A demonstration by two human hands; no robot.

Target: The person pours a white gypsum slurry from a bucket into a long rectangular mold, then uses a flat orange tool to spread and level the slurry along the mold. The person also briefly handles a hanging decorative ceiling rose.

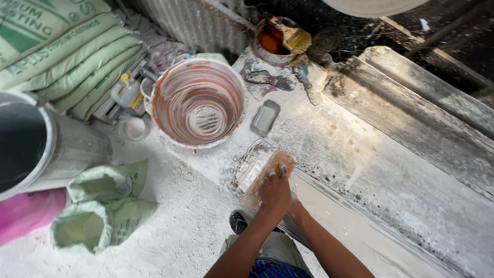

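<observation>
A single head-worn camera looked steeply down from above the person's own forearms, which entered from the bottom edge. It faced forward and downward over a dusty slab [391,170] running diagonally from upper middle to lower right. The hands [275,193] sat near, just below centre. Farther off, the bucket [198,102] lay upper middle and the sacks [62,46] filled the upper left corner. The floor [175,226] showed at lower left. No second view shared the scene.

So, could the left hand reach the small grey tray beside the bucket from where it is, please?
Probably yes: the left hand rests on the orange mould, and only bare dusty slab lies between it and the grey tray.
</observation>
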